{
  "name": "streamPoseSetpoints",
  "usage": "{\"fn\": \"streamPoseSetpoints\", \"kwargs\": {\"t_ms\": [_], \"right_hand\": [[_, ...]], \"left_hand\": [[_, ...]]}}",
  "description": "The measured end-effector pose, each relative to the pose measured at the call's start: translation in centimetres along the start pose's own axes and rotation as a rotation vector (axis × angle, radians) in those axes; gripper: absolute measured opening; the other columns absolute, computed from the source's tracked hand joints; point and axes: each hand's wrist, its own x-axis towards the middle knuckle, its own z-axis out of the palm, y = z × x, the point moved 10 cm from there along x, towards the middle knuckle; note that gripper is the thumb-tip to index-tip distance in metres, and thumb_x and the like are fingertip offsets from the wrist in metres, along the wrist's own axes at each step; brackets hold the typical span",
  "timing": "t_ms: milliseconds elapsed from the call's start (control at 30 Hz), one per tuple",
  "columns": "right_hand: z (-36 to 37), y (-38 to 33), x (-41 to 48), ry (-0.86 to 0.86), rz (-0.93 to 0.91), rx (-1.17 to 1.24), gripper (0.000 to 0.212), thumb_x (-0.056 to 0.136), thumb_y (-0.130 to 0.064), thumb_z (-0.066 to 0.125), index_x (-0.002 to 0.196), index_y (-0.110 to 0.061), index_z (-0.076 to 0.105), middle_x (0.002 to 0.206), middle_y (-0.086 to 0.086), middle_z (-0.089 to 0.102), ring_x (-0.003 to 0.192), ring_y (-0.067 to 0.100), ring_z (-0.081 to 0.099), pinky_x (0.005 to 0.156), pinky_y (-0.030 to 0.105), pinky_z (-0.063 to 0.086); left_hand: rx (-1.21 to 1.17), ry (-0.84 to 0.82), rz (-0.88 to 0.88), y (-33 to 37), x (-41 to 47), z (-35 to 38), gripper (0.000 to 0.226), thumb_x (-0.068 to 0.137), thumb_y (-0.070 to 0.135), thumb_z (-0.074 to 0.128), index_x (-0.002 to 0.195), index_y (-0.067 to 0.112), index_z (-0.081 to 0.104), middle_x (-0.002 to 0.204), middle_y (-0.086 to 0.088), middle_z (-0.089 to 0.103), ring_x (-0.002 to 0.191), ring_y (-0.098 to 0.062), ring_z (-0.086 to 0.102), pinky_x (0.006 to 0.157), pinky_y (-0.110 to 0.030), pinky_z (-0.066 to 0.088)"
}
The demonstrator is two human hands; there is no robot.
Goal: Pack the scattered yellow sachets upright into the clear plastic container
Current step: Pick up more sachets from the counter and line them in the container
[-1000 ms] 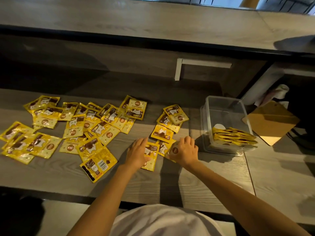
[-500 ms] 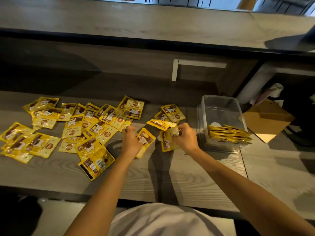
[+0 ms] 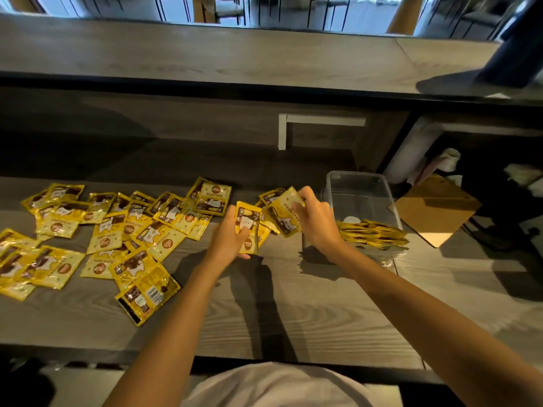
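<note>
While both grips were lying low on the tabletop (image 3: 293, 304) a second ago, two sachets have now been picked up off it. One yellow sachet (image 3: 246, 223) is held upright in the left grip (image 3: 230, 240), which is closed round it with the thumb pressed on its front. A second sachet (image 3: 283, 214) is pinched in the right grip (image 3: 316, 223) and has been lifted higher. It is held just beside the clear plastic container (image 3: 360, 175), though not yet over it. So the picking-up is judged to be done for these two, and the putting-in is thought to be next.

Inside the container, a row of packed sachets (image 3: 373, 235) can be seen at the near end, stood on their edges and leaned a little. A small white round thing (image 3: 351, 220) is seen on the bottom behind them, and room is left at the far end. Many loose sachets (image 3: 117, 230) are spread flat on the tabletop to the left — most of the job is judged to be left. A brown board (image 3: 435, 208) is lying just past the container on the right.
</note>
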Motion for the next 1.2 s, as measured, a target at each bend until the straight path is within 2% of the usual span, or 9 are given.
{"fn": "streamPoseSetpoints", "kwargs": {"t_ms": [167,267,567,733,867,933,1000,1067,1200], "right_hand": [[-3.5,0.9,0.6,0.085,0.006,0.057,0.019,0.097,-0.017,0.043,0.115,-0.011,0.043,0.111,0.016,0.063,0.096,0.027,0.065,0.073,0.046,0.059],[-6.6,1.7,0.7,0.178,-0.002,0.095,0.016,0.094,-0.012,0.049,0.11,-0.009,0.046,0.106,0.014,0.064,0.091,0.021,0.063,0.072,0.044,0.059],[-15.1,7.8,0.5,0.43,0.072,0.1,0.018,0.095,-0.009,0.046,0.107,0.001,0.056,0.108,0.018,0.066,0.099,0.027,0.062,0.06,0.022,0.04],[-17.1,11.4,0.3,0.431,0.111,0.164,0.016,0.095,-0.01,0.047,0.099,0.0,0.059,0.097,0.019,0.065,0.085,0.022,0.059,0.069,0.038,0.052],[-16.8,13.6,0.7,0.316,0.114,0.143,0.011,0.093,-0.008,0.048,0.092,-0.005,0.059,0.087,0.008,0.059,0.082,0.016,0.055,0.05,0.003,0.042],[-15.9,14.4,1.0,0.226,0.116,0.118,0.014,0.092,-0.007,0.048,0.096,-0.004,0.061,0.09,0.011,0.062,0.085,0.018,0.058,0.055,0.009,0.047],[-14.9,15.1,1.1,0.147,0.127,0.073,0.02,0.093,-0.007,0.046,0.106,-0.003,0.061,0.104,0.018,0.066,0.095,0.027,0.061,0.074,0.034,0.056],[-13.8,15.5,1.0,0.072,0.138,0.058,0.026,0.095,-0.008,0.044,0.117,-0.005,0.057,0.116,0.02,0.063,0.108,0.033,0.059,0.086,0.047,0.054],[-12.1,15.7,0.9,-0.05,0.103,-0.141,0.03,0.095,-0.011,0.043,0.122,-0.015,0.056,0.12,0.015,0.063,0.108,0.033,0.059,0.087,0.045,0.053]], "left_hand": [[0.17,0.08,0.077,3.7,0.1,0.2,0.022,0.079,-0.002,0.065,0.091,0.011,0.052,0.091,-0.01,0.062,0.072,-0.019,0.061,0.045,-0.022,0.052],[0.235,0.185,0.13,6.4,0.1,0.0,0.026,0.076,0.004,0.068,0.101,0.007,0.062,0.09,-0.006,0.062,0.08,-0.019,0.058,0.062,-0.03,0.046],[0.058,0.176,0.426,15.0,-0.6,5.6,0.016,0.084,0.012,0.065,0.097,0.005,0.07,0.092,-0.008,0.07,0.087,-0.018,0.063,0.069,-0.02,0.041],[0.122,0.007,0.548,19.0,-0.7,11.8,0.024,0.091,0.007,0.054,0.111,0.007,0.067,0.109,-0.008,0.069,0.105,-0.019,0.062,0.084,-0.022,0.044],[0.248,-0.113,0.507,18.9,0.2,16.1,0.029,0.093,0.007,0.05,0.12,0.009,0.063,0.12,-0.01,0.065,0.115,-0.022,0.058,0.092,-0.029,0.047],[0.315,-0.192,0.451,17.9,0.7,17.8,0.031,0.094,0.006,0.048,0.123,0.008,0.06,0.126,-0.011,0.062,0.119,-0.023,0.056,0.098,-0.031,0.045],[0.375,-0.26,0.398,16.7,1.0,19.0,0.032,0.095,0.007,0.047,0.125,0.007,0.058,0.129,-0.011,0.059,0.122,-0.023,0.053,0.101,-0.031,0.042],[0.45,-0.317,0.378,15.7,1.3,19.9,0.032,0.096,0.008,0.047,0.125,0.008,0.059,0.128,-0.012,0.06,0.121,-0.025,0.054,0.1,-0.033,0.042],[0.55,-0.434,0.344,14.3,1.5,21.1,0.032,0.096,0.006,0.044,0.124,0.008,0.059,0.126,-0.012,0.062,0.118,-0.024,0.056,0.099,-0.037,0.044]]}}
